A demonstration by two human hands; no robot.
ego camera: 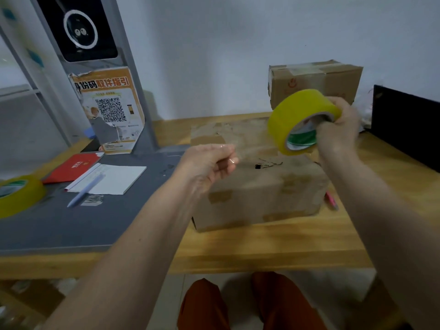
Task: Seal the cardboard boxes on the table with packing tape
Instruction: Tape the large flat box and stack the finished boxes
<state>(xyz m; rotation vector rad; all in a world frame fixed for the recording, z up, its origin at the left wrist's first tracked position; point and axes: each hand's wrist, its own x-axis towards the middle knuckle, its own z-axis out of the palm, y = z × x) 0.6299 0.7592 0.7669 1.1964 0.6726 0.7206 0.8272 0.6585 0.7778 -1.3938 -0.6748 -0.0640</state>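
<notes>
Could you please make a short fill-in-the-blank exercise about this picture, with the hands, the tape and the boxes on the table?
1. The right hand holds a roll of ____ tape above the near box.
2. The left hand pinches the clear free ____ of the tape.
3. A second roll lies at the ____ edge of the picture.
4. A pale pen lies partly on the white ____.

Missing words: yellow; end; left; notepad

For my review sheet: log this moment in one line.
right hand holds tape roll | left hand pinches tape end | both above near box
</notes>
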